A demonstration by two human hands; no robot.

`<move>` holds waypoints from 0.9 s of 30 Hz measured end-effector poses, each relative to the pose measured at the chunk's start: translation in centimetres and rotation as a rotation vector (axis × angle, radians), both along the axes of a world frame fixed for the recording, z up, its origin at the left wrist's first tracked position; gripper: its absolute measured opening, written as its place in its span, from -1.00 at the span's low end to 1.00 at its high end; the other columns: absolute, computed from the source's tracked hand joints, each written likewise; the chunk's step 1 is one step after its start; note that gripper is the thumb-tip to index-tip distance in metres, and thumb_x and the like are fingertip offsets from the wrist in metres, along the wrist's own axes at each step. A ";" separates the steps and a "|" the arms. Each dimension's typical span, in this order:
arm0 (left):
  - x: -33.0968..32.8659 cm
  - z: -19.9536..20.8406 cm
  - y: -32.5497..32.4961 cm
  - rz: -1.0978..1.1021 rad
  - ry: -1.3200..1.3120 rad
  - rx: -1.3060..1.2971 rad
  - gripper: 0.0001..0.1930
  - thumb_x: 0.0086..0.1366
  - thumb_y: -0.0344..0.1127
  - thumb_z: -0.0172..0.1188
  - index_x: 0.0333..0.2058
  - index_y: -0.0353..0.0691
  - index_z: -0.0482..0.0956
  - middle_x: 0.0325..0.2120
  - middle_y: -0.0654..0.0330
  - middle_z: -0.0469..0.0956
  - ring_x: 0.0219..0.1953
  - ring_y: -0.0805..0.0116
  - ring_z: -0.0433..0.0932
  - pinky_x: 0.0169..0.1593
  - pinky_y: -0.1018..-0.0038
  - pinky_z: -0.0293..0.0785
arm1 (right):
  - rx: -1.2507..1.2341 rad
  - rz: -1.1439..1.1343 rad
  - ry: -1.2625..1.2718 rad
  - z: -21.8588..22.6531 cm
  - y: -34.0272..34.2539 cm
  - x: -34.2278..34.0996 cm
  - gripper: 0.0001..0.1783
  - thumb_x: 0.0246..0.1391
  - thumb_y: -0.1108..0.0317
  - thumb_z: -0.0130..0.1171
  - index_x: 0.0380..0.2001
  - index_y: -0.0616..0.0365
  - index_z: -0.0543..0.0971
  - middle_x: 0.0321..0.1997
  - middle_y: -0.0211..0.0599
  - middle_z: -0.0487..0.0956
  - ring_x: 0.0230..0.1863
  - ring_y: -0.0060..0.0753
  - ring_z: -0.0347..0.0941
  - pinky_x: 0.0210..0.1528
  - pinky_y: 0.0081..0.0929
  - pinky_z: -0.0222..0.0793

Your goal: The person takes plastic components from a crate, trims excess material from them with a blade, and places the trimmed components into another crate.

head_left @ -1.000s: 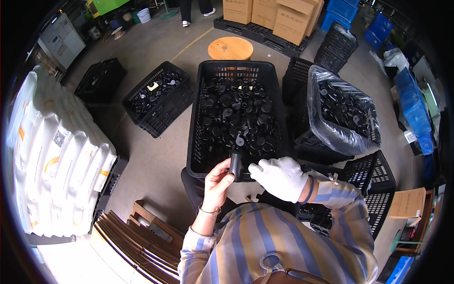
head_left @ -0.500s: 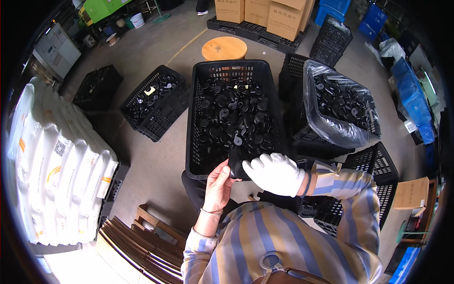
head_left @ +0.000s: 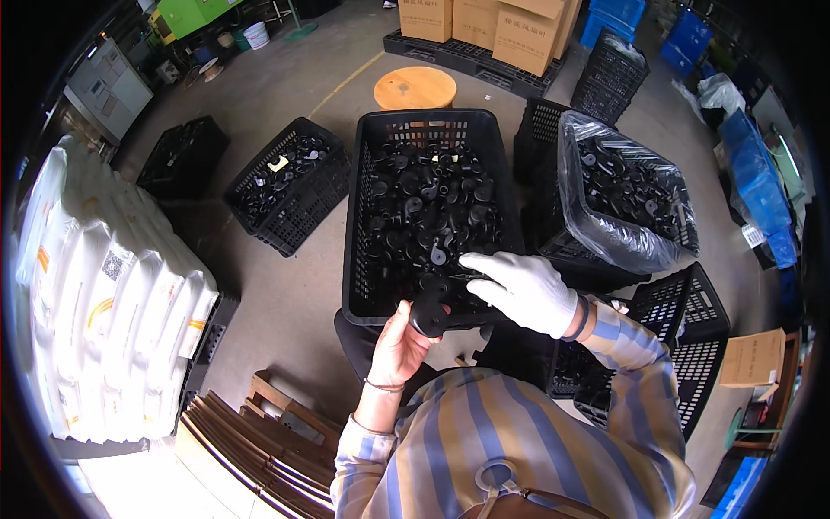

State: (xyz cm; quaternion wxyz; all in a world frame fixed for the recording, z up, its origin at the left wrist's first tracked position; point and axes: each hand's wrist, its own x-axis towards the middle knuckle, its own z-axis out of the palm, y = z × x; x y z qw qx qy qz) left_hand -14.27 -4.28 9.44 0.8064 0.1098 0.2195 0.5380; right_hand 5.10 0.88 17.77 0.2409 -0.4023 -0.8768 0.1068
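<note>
In my bare left hand (head_left: 399, 346) is a black moulded plastic part (head_left: 430, 313) with a rounded lower end, held between thumb and fingers above the crate's near rim. My right hand (head_left: 527, 292) wears a white glove and hovers just right of the part, apart from it. Its index finger and thumb are spread. A thin dark line shows between them, and I cannot tell whether it is a tool or part of the pile behind. Below lies a large black crate (head_left: 353, 251) holding many similar black parts (head_left: 437, 203).
Left of the crate stands a smaller black crate (head_left: 298, 221) of parts. A plastic-lined crate (head_left: 596, 238) of parts is at right. Beyond are a round wooden stool (head_left: 415, 86) and cardboard boxes (head_left: 523, 39) on a pallet. White sacks (head_left: 112, 320) are stacked at far left.
My right hand has drawn back from the black part, its fingers now spread. The part has turned in my left hand and its rounded end now shows.
</note>
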 end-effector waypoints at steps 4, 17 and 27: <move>-0.1 -0.5 0.0 -0.081 -0.020 0.024 -0.57 0.26 -0.08 -0.14 -0.16 -0.39 0.38 -0.27 -0.05 0.48 -0.42 0.37 0.50 -0.37 0.54 0.46 | -0.816 0.063 0.285 -0.7 1.0 -0.9 -0.65 -0.04 0.24 0.08 -0.20 0.22 0.44 -0.46 -0.30 0.52 -0.55 -0.51 0.43 -0.51 -0.62 0.30; 1.8 -0.8 -0.5 0.308 0.394 0.279 -0.73 0.05 -0.63 0.09 -0.23 -0.26 0.49 -0.13 0.26 0.27 -0.17 0.51 0.34 -0.13 0.54 0.43 | -1.095 -0.119 0.790 -3.0 0.5 -2.2 -0.78 -0.01 0.31 0.06 -0.30 0.19 0.44 -0.59 -0.50 0.43 -0.70 -0.82 0.24 -0.72 -0.86 0.04; 2.0 -1.3 -0.5 0.363 0.528 0.332 -0.91 0.04 -0.60 0.13 -0.43 -0.31 0.53 -0.24 0.26 0.33 -0.31 0.52 0.40 -0.21 0.58 0.47 | -1.109 -0.119 0.776 -2.7 0.4 -2.3 -0.79 0.00 0.30 0.05 -0.31 0.17 0.44 -0.58 -0.50 0.44 -0.69 -0.84 0.23 -0.74 -0.88 0.00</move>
